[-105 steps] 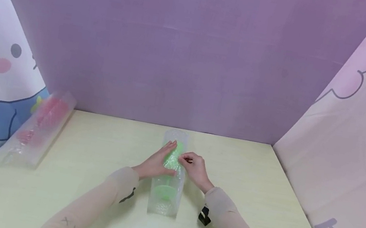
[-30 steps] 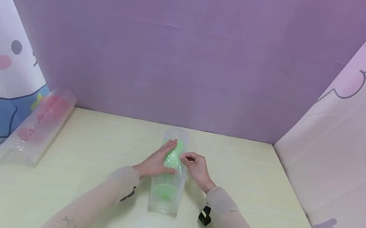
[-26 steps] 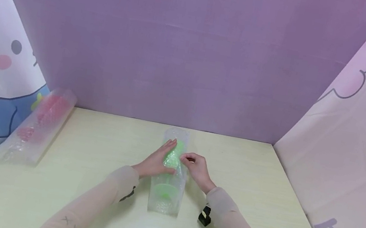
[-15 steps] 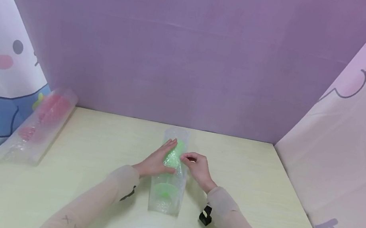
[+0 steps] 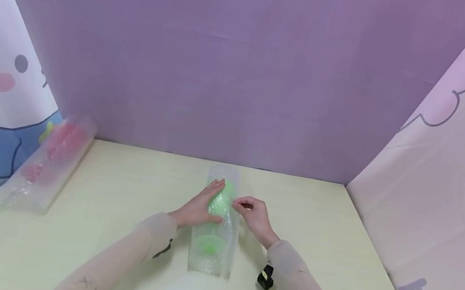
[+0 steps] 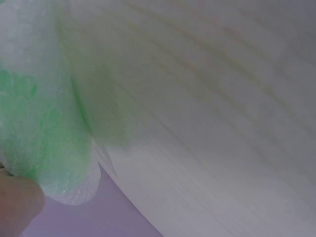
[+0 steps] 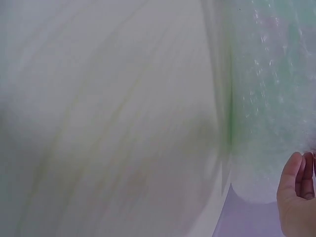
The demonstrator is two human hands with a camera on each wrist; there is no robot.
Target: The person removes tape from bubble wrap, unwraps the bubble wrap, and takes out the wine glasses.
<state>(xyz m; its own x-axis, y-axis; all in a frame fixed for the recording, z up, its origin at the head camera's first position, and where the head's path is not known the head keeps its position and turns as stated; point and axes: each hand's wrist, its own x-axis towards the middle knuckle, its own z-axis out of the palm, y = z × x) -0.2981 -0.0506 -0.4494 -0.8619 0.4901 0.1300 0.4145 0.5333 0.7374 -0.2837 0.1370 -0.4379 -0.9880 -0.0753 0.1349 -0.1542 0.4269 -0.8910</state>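
Observation:
A light-green object (image 5: 218, 205) lies lengthwise on the table, wrapped in clear bubble wrap (image 5: 204, 264); its exact kind is blurred by the wrap. My left hand (image 5: 198, 208) rests across the bundle with thumb and fingers spread, pressing on it. At the bundle's right edge, my right hand (image 5: 256, 216) pinches the border of the wrap between thumb and fingertips. The left wrist view shows the bubble wrap (image 6: 74, 196) with a fingertip (image 6: 19, 203) against it. In the right wrist view the curled fingers (image 7: 291, 180) are at the wrap's surface.
Another bubble-wrapped bundle, pink-red inside (image 5: 69, 138), leans at the table's back left corner. A purple panel (image 5: 226, 72) stands behind the pale table (image 5: 303, 218), with printed cloths on either side. Black straps (image 5: 265, 277) hang below the wrists.
My right hand has shifted slightly to the right, drawing the wrap's right edge outward so that it spreads wider. The left hand stays in place on the bundle.

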